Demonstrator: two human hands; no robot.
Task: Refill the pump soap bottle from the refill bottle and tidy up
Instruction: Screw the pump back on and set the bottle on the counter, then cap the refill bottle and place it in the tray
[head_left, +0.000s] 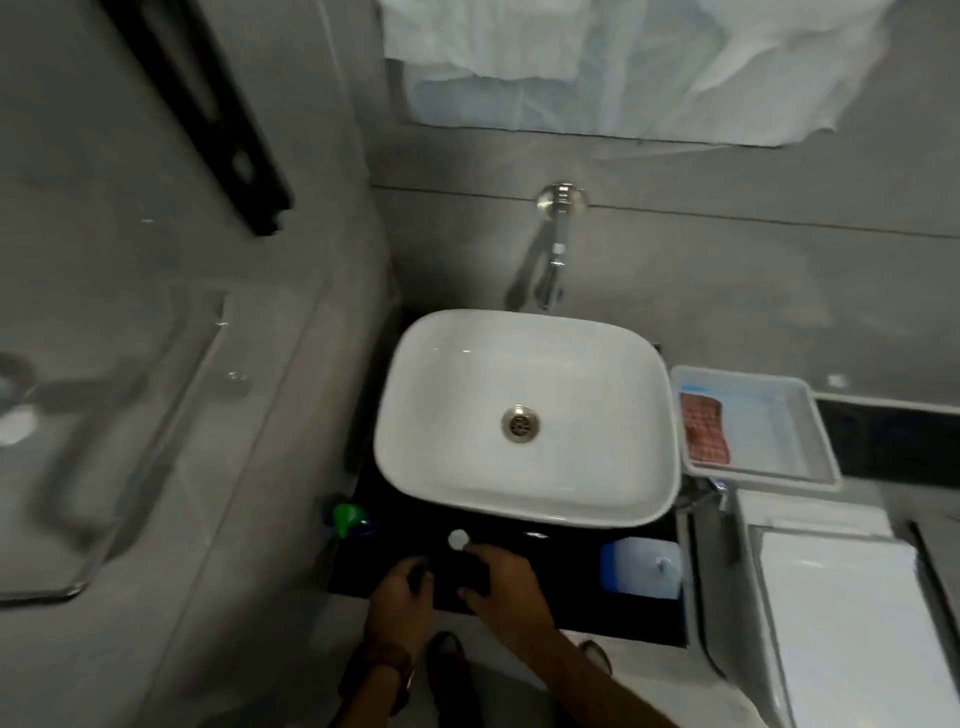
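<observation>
- I see both hands low down, in front of the white sink (524, 415), over the black tabletop (571, 608).
- My left hand (400, 597) has its fingers curled. It is too dark to see what they curl round, so I cannot tell if it holds a thing.
- My right hand (498, 582) has its thumb and fingers bent round a dark thing (470, 569). It may be a bottle, but it is too dark and blurry to be sure.
- A small round white cap (457, 539) sits just above the hands, right by the right hand's fingers.
- A green funnel (345, 517) stands on a blue thing at the left edge of the tabletop.
- A pale blue container (641, 566) lies on the right part of the tabletop, well apart from the hands.
- The sink is smooth and shiny with round corners and a metal drain (520, 424). A metal tap (557, 249) comes out of the grey wall above it.
- A pale plastic tray (769, 415) sits to the right of the sink with a reddish pad (704, 428) in it.
</observation>
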